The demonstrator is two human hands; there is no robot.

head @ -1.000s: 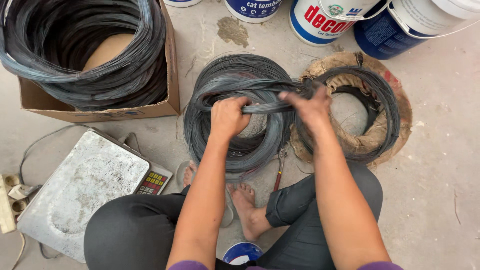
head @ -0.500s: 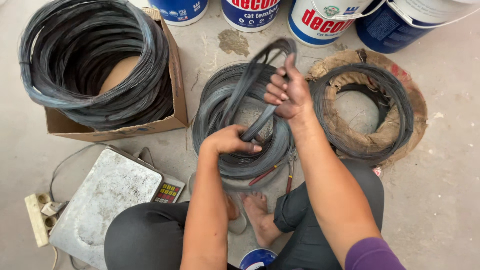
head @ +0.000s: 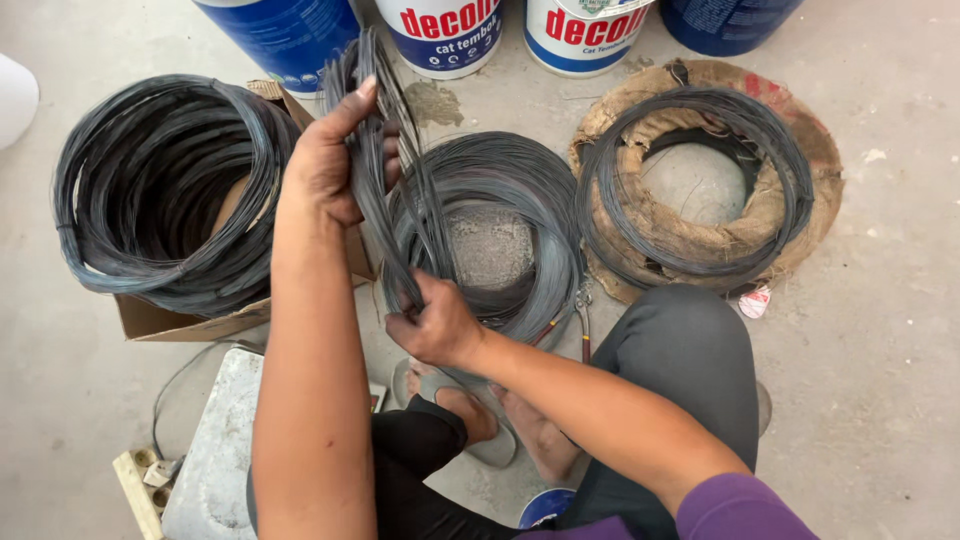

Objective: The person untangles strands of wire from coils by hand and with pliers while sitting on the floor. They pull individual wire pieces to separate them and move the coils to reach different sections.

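I sit on the floor over a flat coil of dark wire. A smaller bundle of wire loops is lifted upright off its left side. My left hand grips the top of this bundle, close to the cardboard box. My right hand clutches the bundle's lower end, just above my bare feet. The bundle stretches between both hands.
The box on the left holds a large wire coil. Another coil lies on a burlap-wrapped ring at the right. Several paint buckets line the far edge. Red-handled pliers, a grey scale and a power strip lie near me.
The lifted wire bundle has swung up and left, toward the box. My left hand now holds its top and my right hand its bottom; before, the right hand was the upper one.
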